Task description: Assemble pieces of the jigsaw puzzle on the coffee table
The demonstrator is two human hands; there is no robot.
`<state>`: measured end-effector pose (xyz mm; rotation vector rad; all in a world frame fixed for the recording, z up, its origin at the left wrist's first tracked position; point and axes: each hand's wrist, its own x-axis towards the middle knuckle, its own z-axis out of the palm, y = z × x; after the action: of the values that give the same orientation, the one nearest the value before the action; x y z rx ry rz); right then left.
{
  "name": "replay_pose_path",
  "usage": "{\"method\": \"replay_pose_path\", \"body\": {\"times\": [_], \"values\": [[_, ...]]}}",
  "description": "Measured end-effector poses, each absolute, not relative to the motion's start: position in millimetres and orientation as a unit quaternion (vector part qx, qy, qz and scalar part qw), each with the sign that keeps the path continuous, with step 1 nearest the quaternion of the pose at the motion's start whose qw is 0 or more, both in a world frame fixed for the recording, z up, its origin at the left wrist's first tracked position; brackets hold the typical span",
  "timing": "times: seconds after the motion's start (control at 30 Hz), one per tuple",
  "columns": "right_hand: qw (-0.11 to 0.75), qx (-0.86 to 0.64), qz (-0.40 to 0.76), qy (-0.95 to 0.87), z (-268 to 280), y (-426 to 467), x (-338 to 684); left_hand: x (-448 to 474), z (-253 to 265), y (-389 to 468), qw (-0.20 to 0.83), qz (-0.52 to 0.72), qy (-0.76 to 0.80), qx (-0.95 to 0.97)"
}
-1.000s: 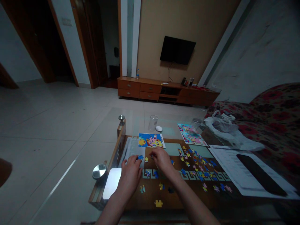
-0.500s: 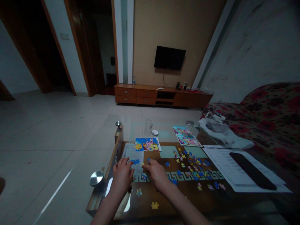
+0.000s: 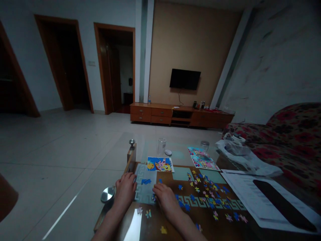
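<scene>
over glass table [image 3: 150, 231] | hands [image 3: 125, 188] (apart) | blue jigsaw section [image 3: 146, 181] between

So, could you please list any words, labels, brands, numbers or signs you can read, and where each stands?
No text can be read.
White papers: faint print, too small.
Clear jar: marking too blurred.
Blue picture card: any lettering too small.
Puzzle pieces: none discernible.
</scene>
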<state>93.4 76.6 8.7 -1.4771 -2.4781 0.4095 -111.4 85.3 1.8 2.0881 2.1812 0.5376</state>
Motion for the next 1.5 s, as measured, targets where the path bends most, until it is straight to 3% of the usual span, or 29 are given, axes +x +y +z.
{"method": "replay_pose_path", "body": {"times": [0.23,0.47,0.7,1.1,1.5], "values": [[0.111,-0.450,0.125,-0.877,-4,55,68,-113,-6,77,-0.005,0.181,0.708,0.683],[0.194,-0.387,0.061,-0.899,6,11,59,-111,-12,69,-0.026,0.197,0.677,0.708],[0.173,-0.302,0.020,-0.937,-16,-23,83,-104,-14,63,-0.074,0.314,0.573,0.753],[0.152,-0.523,0.139,-0.827,10,-45,162,-85,-20,52,-0.117,0.322,0.440,0.831],[0.070,-0.704,0.077,-0.703,13,-25,206,-100,-62,60,-0.081,0.288,0.429,0.852]]}}
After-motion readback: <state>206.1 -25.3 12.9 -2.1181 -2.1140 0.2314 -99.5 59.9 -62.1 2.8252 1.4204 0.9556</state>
